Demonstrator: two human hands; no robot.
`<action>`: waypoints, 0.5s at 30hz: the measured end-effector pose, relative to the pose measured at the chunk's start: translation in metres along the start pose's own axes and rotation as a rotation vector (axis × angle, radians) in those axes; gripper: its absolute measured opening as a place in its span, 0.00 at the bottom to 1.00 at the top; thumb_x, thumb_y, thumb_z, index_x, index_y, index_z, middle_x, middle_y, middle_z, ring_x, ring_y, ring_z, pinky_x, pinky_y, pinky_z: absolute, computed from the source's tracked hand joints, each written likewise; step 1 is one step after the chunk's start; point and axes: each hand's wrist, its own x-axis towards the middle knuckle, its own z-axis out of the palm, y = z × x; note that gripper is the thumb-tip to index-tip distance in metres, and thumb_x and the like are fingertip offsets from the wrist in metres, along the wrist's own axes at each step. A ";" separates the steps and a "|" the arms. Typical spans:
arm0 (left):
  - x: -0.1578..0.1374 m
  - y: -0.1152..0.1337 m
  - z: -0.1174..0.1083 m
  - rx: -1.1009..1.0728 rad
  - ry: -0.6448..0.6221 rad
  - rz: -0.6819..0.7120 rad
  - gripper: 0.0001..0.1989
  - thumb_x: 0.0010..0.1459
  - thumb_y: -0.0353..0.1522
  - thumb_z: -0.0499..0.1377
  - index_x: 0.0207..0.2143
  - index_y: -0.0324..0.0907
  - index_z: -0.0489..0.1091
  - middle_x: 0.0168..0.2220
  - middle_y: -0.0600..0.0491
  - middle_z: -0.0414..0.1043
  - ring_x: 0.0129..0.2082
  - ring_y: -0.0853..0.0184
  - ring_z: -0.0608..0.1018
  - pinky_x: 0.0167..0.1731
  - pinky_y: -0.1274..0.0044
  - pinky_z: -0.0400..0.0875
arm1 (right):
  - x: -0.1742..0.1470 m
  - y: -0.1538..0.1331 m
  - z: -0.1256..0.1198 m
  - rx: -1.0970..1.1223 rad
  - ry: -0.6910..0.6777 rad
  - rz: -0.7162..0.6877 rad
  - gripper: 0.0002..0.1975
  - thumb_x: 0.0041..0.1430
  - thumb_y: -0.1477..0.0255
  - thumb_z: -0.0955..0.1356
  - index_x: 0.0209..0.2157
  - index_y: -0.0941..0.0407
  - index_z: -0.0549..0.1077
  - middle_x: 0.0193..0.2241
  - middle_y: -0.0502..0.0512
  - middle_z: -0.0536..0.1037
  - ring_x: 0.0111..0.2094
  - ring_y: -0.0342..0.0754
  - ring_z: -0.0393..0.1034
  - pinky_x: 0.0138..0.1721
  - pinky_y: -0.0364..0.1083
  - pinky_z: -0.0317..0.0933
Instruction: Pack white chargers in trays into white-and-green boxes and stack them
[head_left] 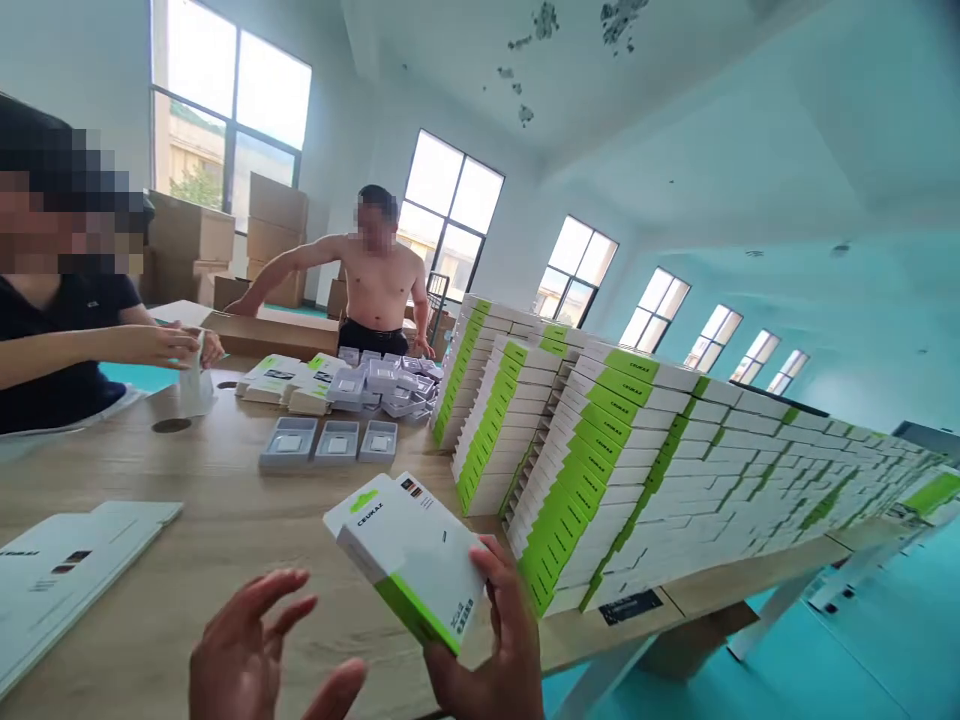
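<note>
My right hand (502, 640) grips a white and green cardboard box (420, 560) by its lower right end, thumb on one side and fingers on the other. The box is tilted above the table, its printed face upward and a hang tab at the far end. To its left, my left hand (262, 650) is held with fingers and thumb apart, nothing between them and not touching the box. Just right of the box rise tall stacks of matching boxes (600, 470). Three grey plastic trays (336, 442) with white inserts lie beyond it.
Flat white printed cartons (67, 570) lie on the wooden table (247, 535) at the left. Farther back are a heap of plastic trays (382, 380) and more flat cartons (289, 380). One person (60, 340) handles a pale item at left; another person (379, 280) stands behind the table.
</note>
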 end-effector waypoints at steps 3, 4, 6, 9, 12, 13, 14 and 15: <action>0.003 0.012 0.022 -0.466 -0.032 -0.705 0.40 0.49 0.54 0.72 0.59 0.53 0.64 0.53 0.46 0.75 0.48 0.45 0.80 0.35 0.63 0.83 | -0.007 0.003 0.010 -0.026 -0.075 -0.102 0.50 0.37 0.73 0.77 0.64 0.52 0.58 0.67 0.66 0.64 0.67 0.68 0.62 0.61 0.58 0.65; 0.008 0.017 0.028 -0.518 -0.068 -0.831 0.41 0.47 0.53 0.73 0.58 0.50 0.65 0.51 0.45 0.77 0.46 0.44 0.81 0.35 0.63 0.82 | -0.004 0.000 0.010 -0.035 -0.126 -0.128 0.49 0.36 0.73 0.77 0.62 0.52 0.60 0.67 0.66 0.64 0.67 0.68 0.62 0.62 0.58 0.65; 0.021 0.025 0.037 -0.544 -0.115 -0.916 0.40 0.46 0.49 0.75 0.57 0.46 0.65 0.48 0.45 0.79 0.45 0.45 0.82 0.36 0.64 0.82 | 0.013 -0.009 0.008 -0.072 -0.228 -0.174 0.44 0.35 0.72 0.78 0.57 0.51 0.65 0.66 0.65 0.66 0.65 0.66 0.64 0.61 0.56 0.65; 0.038 0.029 0.042 -0.603 -0.167 -0.833 0.40 0.50 0.49 0.74 0.60 0.48 0.63 0.51 0.45 0.78 0.45 0.49 0.83 0.39 0.65 0.81 | 0.066 -0.022 -0.002 -0.192 -0.330 -0.287 0.35 0.41 0.70 0.78 0.54 0.51 0.70 0.64 0.63 0.70 0.62 0.62 0.68 0.60 0.55 0.66; 0.042 0.021 0.040 -0.636 -0.292 -0.686 0.37 0.54 0.50 0.71 0.61 0.50 0.63 0.49 0.46 0.79 0.41 0.53 0.83 0.38 0.68 0.80 | 0.153 -0.032 -0.019 -0.402 -0.232 -0.395 0.26 0.51 0.64 0.75 0.52 0.54 0.75 0.64 0.66 0.70 0.61 0.62 0.68 0.60 0.57 0.65; 0.039 0.015 0.038 -0.623 -0.344 -0.648 0.35 0.55 0.50 0.70 0.60 0.50 0.65 0.46 0.47 0.79 0.38 0.56 0.83 0.37 0.69 0.79 | 0.186 -0.034 -0.026 -0.496 -0.175 -0.364 0.25 0.55 0.61 0.73 0.54 0.54 0.75 0.64 0.66 0.70 0.62 0.62 0.68 0.61 0.57 0.64; 0.034 0.008 0.035 -0.604 -0.397 -0.624 0.32 0.56 0.50 0.70 0.58 0.50 0.66 0.42 0.49 0.79 0.35 0.58 0.82 0.35 0.71 0.77 | 0.220 -0.037 -0.033 -0.619 -0.111 -0.298 0.25 0.60 0.59 0.71 0.56 0.55 0.75 0.65 0.66 0.69 0.62 0.61 0.68 0.61 0.56 0.63; 0.027 -0.001 0.033 -0.586 -0.448 -0.616 0.30 0.57 0.50 0.69 0.57 0.49 0.68 0.39 0.50 0.78 0.32 0.60 0.81 0.33 0.72 0.76 | 0.253 -0.039 -0.040 -0.762 -0.066 -0.218 0.27 0.64 0.56 0.68 0.59 0.55 0.73 0.66 0.65 0.67 0.63 0.61 0.66 0.61 0.56 0.62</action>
